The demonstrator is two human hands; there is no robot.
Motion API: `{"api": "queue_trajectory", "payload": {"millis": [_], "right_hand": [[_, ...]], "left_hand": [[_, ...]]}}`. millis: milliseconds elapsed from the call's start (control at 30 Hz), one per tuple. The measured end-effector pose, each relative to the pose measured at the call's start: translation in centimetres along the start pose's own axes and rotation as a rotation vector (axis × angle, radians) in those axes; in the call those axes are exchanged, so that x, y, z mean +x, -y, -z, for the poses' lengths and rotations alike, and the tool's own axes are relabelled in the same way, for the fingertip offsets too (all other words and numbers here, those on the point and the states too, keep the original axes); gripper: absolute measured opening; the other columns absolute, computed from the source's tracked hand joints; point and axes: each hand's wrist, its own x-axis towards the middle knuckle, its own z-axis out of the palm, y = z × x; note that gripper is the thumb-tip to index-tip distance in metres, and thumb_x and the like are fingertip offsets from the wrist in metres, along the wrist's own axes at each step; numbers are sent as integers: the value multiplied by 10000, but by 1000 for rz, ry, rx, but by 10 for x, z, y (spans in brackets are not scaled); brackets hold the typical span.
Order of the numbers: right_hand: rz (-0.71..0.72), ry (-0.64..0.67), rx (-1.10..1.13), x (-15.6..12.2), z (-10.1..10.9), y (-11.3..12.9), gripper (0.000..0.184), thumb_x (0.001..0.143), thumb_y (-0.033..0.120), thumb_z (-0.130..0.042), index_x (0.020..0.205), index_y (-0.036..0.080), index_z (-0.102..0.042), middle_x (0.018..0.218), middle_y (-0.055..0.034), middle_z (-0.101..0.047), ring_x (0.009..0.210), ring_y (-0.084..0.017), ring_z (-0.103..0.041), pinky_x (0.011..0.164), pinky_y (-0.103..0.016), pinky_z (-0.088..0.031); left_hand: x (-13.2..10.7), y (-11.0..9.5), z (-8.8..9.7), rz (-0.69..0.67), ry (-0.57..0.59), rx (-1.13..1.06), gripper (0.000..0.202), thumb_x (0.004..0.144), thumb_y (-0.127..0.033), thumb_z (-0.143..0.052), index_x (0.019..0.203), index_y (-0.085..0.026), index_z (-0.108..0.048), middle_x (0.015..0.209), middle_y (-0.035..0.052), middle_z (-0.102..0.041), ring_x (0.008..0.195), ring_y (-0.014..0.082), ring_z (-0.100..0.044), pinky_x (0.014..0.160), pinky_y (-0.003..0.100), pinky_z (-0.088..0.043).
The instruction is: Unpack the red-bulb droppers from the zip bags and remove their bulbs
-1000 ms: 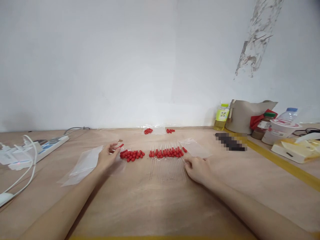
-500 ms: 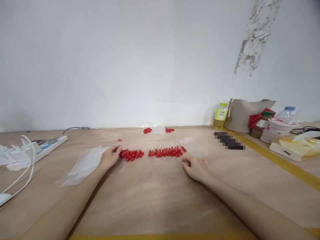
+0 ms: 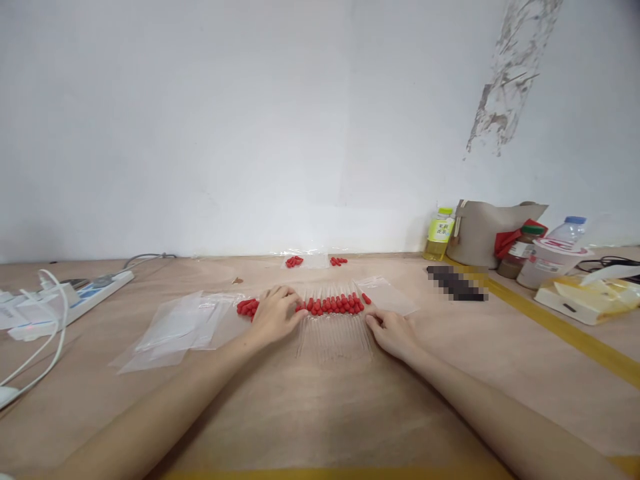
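Note:
A row of small red bulb-shaped pieces (image 3: 340, 305) lies across many thin clear tubes (image 3: 335, 337) in front of me. My left hand (image 3: 275, 313) is at the left end of this row, palm down, its curved fingers and thumb apart around the end pieces. Part of a pile of similar red pieces (image 3: 246, 307) shows behind its wrist side; the hand covers the rest. At the right edge of the tubes, my right hand (image 3: 395, 331) rests with thumb and fingertips curled together; what they grip, if anything, is hidden. One red piece (image 3: 367, 299) sits just beyond its fingertips.
Clear plastic bags (image 3: 175, 327) lie on the left, another bag (image 3: 387, 297) to the right. Two small red groups (image 3: 294, 262) sit by the wall. A power strip (image 3: 80, 307) with cables is far left; a bottle (image 3: 439, 233), grey bag (image 3: 477, 233) and tissue pack (image 3: 583, 297) stand right.
My left hand has moved right, from the left side of the red pile to the left end of the row. My right hand has stayed almost in place.

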Motion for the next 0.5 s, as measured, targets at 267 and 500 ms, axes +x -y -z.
{"api": "queue_trajectory", "payload": {"millis": [267,500], "right_hand": [[-51,-58,-20,9,3,-10,392,872,397,-303,781,215,-637,783,-39,-674,809,-209,-585,723,-321,-301],[13,-156,31,11,0,-15,378,863,391,-324,754,211,-638,695,-18,-642,709,-169,-572,684,-293,-332]], "left_hand": [[22,-12,-34,10,36,21,237,744,-416,-563,698,-184,-557,925,64,-542,937,237,-476,811,395,-350],[18,-11,-33,105,-90,-88,194,789,-342,-521,694,-178,-561,962,70,-553,994,234,-475,844,397,-356]]}}
